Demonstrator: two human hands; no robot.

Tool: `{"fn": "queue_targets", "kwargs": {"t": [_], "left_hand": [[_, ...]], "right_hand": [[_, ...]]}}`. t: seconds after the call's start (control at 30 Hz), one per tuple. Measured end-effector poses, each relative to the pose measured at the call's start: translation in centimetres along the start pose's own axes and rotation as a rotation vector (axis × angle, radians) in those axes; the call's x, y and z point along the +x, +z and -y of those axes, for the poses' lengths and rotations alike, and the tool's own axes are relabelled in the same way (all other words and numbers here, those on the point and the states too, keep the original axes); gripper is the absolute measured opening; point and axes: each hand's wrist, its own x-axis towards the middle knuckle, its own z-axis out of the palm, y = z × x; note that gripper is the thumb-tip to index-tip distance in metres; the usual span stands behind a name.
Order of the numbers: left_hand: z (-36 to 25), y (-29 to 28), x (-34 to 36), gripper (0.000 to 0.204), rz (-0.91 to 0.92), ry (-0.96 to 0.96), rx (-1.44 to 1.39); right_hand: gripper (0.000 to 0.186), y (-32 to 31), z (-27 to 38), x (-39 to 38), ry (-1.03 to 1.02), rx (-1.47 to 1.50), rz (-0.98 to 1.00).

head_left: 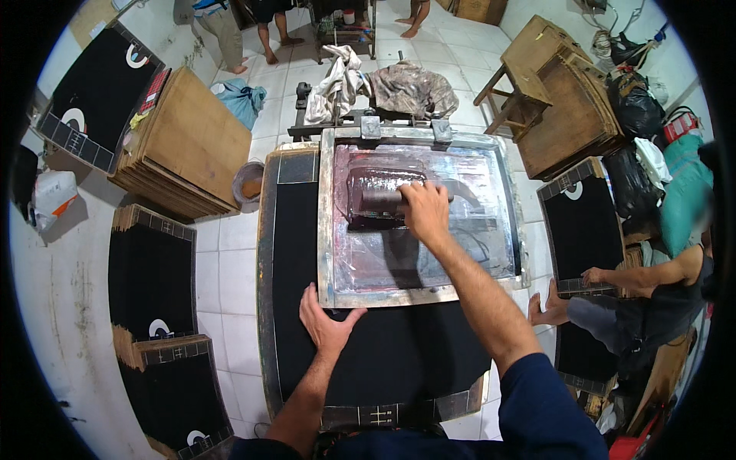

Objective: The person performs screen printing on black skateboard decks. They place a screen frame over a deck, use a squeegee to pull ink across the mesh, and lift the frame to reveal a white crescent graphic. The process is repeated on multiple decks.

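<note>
A silk-screen frame [326, 253] with a pale, worn wooden border lies over a black cloth [399, 345] on a board [270, 307]. Inside it, my right hand [427, 208] is closed around a squeegee [381, 201], whose dark bar reaches out to the left. Dark wet ink [376, 180] shines on the mesh around the squeegee. At the frame's near left corner is my left hand [326, 322], fingers and thumb spread apart against the corner and over the cloth. Two metal clamps, one of them the left clamp [370, 127], sit on the frame's far edge.
Rags [414, 88] hang behind the frame. Stacked boards [184, 138] and cloth-covered boards [153, 268] stand left, near a small bucket [248, 182]. On the right, another person's hand [592, 276] touches a black board; a wooden stool [515, 88] stands farther back. Several people's legs show beyond.
</note>
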Motion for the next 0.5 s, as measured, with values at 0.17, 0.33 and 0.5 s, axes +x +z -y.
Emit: {"fn": "queue_targets", "kwargs": {"t": [0.17, 0.33, 0.5], "left_hand": [[1.0, 0.6, 1.5, 0.138, 0.184, 0.211, 0.148], [1.1, 1.1, 1.2, 0.137, 0.189, 0.170, 0.155], [1.2, 1.0, 1.4, 0.135, 0.202, 0.182, 0.142]], "right_hand": [[0.032, 3.4, -2.0, 8.2, -0.057, -0.092, -0.089], [0.032, 6.1, -2.1, 11.0, 0.022, -0.106, -0.008], [0.036, 4.3, -0.3, 5.2, -0.012, -0.130, -0.006]]}}
